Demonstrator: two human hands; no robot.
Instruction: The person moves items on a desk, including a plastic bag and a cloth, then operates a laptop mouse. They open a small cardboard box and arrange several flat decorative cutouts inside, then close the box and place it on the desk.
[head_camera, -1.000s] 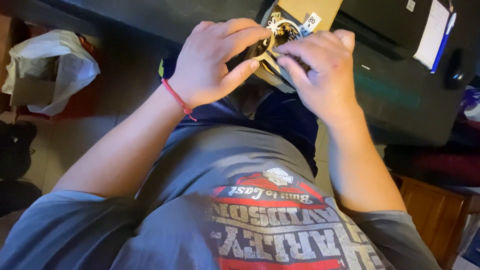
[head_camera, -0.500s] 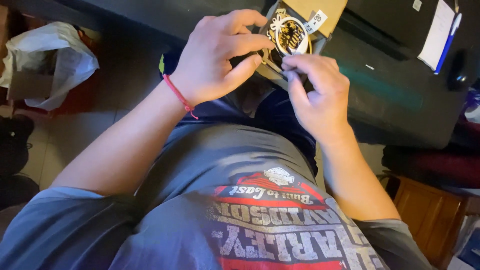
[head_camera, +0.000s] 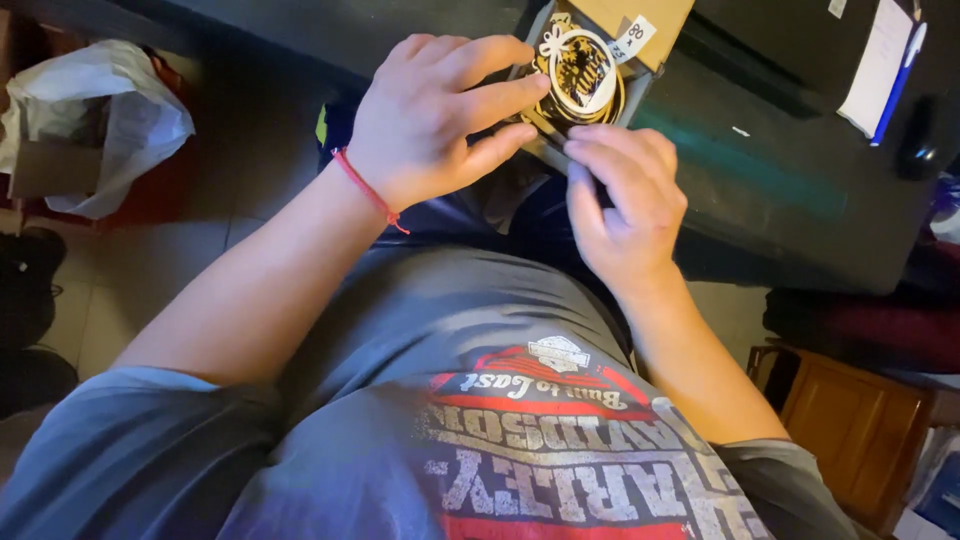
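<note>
While left hand (head_camera: 430, 120) grips one ornament (head_camera: 580, 75), right hand (head_camera: 625, 195) pinches its edge.

- The floor (head_camera: 150, 290) was laid in pale tiles, dim and greyish under weak light; darker shadow gathered toward the left edge
- A long dark desk (head_camera: 760, 180) ran across the top of the view; a faint teal sheen lay on its surface
- A white plastic bag (head_camera: 110, 120) sat crumpled on the floor at the upper left; a brown box showed inside it
- A wooden cabinet (head_camera: 850, 430) stood at the lower right, warm brown, with a panelled front
- A white paper slip and a blue pen (head_camera: 900, 70) lay on the desk at the upper right
</note>
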